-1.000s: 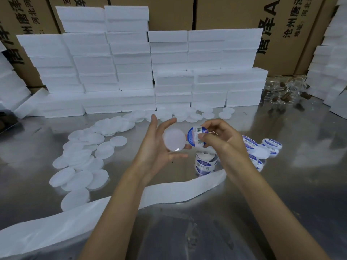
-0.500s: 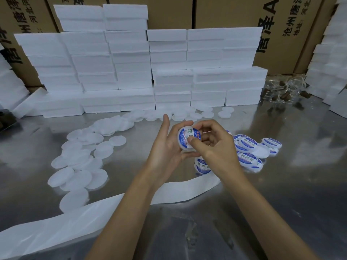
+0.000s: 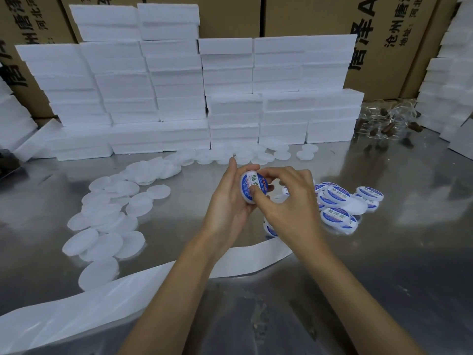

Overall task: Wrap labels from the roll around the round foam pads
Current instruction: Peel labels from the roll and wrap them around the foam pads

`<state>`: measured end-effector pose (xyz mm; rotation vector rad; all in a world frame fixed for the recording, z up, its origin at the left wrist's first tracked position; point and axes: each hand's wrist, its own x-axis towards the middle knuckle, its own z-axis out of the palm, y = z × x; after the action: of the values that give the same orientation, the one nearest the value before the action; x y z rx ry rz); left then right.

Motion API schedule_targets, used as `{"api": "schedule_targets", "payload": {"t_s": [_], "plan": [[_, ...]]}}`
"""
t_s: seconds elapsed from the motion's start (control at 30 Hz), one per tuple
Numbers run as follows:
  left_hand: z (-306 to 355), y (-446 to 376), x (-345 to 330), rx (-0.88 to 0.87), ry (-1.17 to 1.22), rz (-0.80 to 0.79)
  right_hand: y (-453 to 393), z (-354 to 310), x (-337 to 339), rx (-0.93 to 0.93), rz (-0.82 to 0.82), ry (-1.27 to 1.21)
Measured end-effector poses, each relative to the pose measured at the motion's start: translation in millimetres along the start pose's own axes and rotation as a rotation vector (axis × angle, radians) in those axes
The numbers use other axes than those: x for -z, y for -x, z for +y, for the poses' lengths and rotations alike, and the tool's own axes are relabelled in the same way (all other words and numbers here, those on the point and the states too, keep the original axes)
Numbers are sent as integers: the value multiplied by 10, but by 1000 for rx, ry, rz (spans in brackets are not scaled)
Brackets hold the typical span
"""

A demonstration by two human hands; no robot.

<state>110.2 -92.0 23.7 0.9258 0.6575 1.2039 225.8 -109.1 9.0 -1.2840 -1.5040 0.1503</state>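
Note:
My left hand [image 3: 229, 201] cradles a round white foam pad [image 3: 252, 187] with a blue and white label on its face. My right hand [image 3: 289, 198] pinches the same pad, thumb pressing the label's lower edge and fingers over its top. Plain white foam pads [image 3: 107, 208] lie scattered at the left of the metal table. A pile of labelled pads [image 3: 337, 201] sits just right of my hands. The label roll is mostly hidden under my right hand; its white backing strip [image 3: 128, 290] trails toward the lower left.
Stacks of white foam blocks [image 3: 179, 93] line the back of the table [image 3: 384, 265], with more at the right edge [image 3: 450, 80]. Cardboard boxes [image 3: 409, 34] stand behind them. Clear plastic items with brown pieces [image 3: 386, 119] lie at the back right.
A second ago my right hand held the label apart from the bare pad. It has since brought the label onto the pad's face and now presses it down with both hands together.

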Motion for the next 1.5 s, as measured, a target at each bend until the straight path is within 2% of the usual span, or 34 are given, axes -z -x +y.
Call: {"api": "schedule_targets", "payload": {"t_s": [0.13,0.27,0.37,0.53,0.7,0.93,1.03,1.17,1.37,1.5], "plan": [[-2,13,2,11,60,6,25,-1,-18,52,41,88],[21,26,28,16,163,28,-49,82,22,-43,-37,159],[0,45,-11,7,178,-4,-31,142,23,-84,27,147],[-52,58,-86,15,182,-75,9,133,-25,-11,23,271],[-76,46,-72,14,98,-116,-15,241,-5,-46,-14,285],[-70,4,95,-79,-358,-76,-110,374,31,-70,-37,293],[-33,9,194,-119,-445,-76,-101,405,55,-21,-75,238],[-5,-4,238,-120,-470,-79,-104,403,64,-4,-122,105],[0,17,188,-129,-402,-16,-109,377,80,4,-89,-7],[-26,35,118,-189,-290,108,-102,376,87,32,-104,63]]}}
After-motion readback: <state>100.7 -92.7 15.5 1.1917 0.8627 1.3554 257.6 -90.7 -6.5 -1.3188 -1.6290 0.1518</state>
